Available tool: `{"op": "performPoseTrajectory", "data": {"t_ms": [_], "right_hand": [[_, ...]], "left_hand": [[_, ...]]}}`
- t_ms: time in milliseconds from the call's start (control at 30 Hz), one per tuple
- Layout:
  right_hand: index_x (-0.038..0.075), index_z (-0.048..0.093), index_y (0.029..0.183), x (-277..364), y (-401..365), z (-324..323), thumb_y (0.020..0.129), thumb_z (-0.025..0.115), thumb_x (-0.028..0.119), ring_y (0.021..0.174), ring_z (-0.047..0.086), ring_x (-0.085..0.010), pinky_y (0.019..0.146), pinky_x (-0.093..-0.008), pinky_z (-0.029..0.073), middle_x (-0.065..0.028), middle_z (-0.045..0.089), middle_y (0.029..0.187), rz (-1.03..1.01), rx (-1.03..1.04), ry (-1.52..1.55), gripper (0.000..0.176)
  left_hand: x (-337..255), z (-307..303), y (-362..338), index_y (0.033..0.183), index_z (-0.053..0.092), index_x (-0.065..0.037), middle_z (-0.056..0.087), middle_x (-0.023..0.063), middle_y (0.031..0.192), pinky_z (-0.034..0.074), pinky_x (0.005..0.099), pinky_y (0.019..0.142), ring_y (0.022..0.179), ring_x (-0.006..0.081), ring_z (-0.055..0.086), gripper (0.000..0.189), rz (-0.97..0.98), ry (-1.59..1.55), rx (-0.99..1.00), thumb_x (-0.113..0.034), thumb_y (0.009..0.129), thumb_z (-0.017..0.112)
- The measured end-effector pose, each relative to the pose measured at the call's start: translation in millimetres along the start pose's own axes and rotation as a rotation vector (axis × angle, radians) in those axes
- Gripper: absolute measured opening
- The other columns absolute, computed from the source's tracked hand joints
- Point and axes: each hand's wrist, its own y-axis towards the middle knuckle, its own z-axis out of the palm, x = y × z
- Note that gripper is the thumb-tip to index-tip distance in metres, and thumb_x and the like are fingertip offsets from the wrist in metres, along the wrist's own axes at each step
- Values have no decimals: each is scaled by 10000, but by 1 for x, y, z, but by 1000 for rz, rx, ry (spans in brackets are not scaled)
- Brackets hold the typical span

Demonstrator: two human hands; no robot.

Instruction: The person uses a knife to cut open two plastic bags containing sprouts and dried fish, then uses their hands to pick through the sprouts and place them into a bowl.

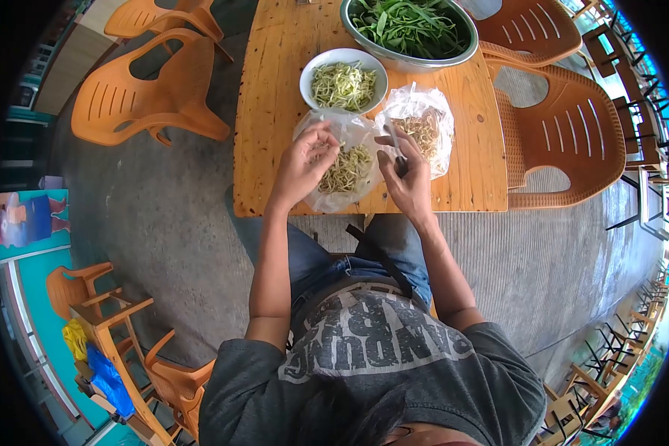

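Observation:
My left hand hovers over the near edge of a clear plastic bag of bean sprouts, thumb and fingers drawn together. What sits between its fingertips is too small to make out. My right hand is closed around a small knife with a dark handle, its thin blade pointing away from me. Just beyond that hand, a second plastic bag lies open with brownish trimmings inside. Behind the first bag stands a white bowl holding pale sprouts.
A large metal basin of green leafy vegetables stands at the far right of the wooden table. Orange plastic chairs flank it, one chair at left and another close at right. The table's near edge meets my lap.

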Motion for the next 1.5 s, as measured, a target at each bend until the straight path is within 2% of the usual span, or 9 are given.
{"op": "performPoseTrajectory", "data": {"t_ms": [133, 233, 433, 567, 733, 767, 967, 1300, 1500], "right_hand": [[-13, 666, 957, 8, -6, -4, 809, 693, 129, 569, 473, -47, 511, -226, 391, -28, 655, 819, 157, 83, 63, 207], [-23, 674, 912, 16, -7, -3, 820, 697, 139, 586, 460, -36, 509, -225, 380, -2, 634, 710, 142, 138, 73, 187], [-2, 680, 886, -6, -9, -3, 813, 701, 99, 599, 477, -38, 519, -210, 383, 3, 644, 749, 62, 106, 193, 126], [2, 664, 887, 1, -12, -18, 817, 708, 105, 589, 479, -26, 508, -191, 368, -4, 642, 738, 238, 119, 301, 132], [17, 638, 901, 1, -15, -29, 843, 697, 156, 471, 381, -15, 437, -186, 289, 4, 585, 677, 484, 0, 698, 162], [31, 633, 904, -5, -15, -29, 852, 687, 177, 430, 310, -19, 410, -199, 241, 36, 504, 615, 486, 7, 750, 164], [44, 638, 918, 3, -16, -23, 857, 686, 179, 438, 298, -18, 418, -199, 228, 78, 411, 550, 532, -77, 903, 156], [54, 648, 933, -2, -26, -29, 848, 706, 197, 491, 383, -12, 430, -179, 287, 53, 516, 672, 436, -28, 682, 176], [41, 534, 1212, 9, -27, -33, 948, 553, 290, 509, 377, -10, 442, -166, 283, 15, 551, 698, 278, -46, 529, 363]], "left_hand": [[-31, 7, -17, 882, 640, -2, 613, 76, 1016, 496, 283, 792, 893, 154, 621, 58, 32, 308, 29, -15, 825, 643], [-45, 17, -18, 876, 643, 8, 635, 60, 883, 493, 274, 756, 820, 146, 630, 77, 61, 340, 27, -3, 801, 657], [-40, 27, -13, 880, 646, 9, 633, 66, 864, 481, 270, 715, 807, 134, 626, 98, 211, 385, 64, 10, 784, 665], [-38, 38, -12, 918, 643, 0, 637, 62, 872, 492, 268, 751, 846, 132, 623, 132, 195, 344, 147, 20, 788, 661], [-36, 64, -13, 1012, 633, -22, 650, 41, 927, 493, 267, 803, 900, 114, 612, 208, -108, -341, -14, -2, 809, 672], [-32, 68, -14, 1033, 629, -28, 654, 44, 955, 489, 260, 815, 913, 109, 611, 229, -175, -448, -15, -19, 811, 683], [-22, 92, -15, 1026, 650, -65, 664, 12, 956, 461, 245, 816, 906, 82, 589, 167, -307, -677, -75, -94, 862, 653], [-24, 96, -8, 990, 654, -18, 667, 25, 901, 459, 234, 784, 822, 73, 597, 168, -229, -527, -46, -109, 850, 676], [-26, 92, -3, 949, 656, 13, 663, 23, 832, 463, 197, 698, 753, 53, 591, 169, -145, -318, -81, -137, 872, 666]]}}
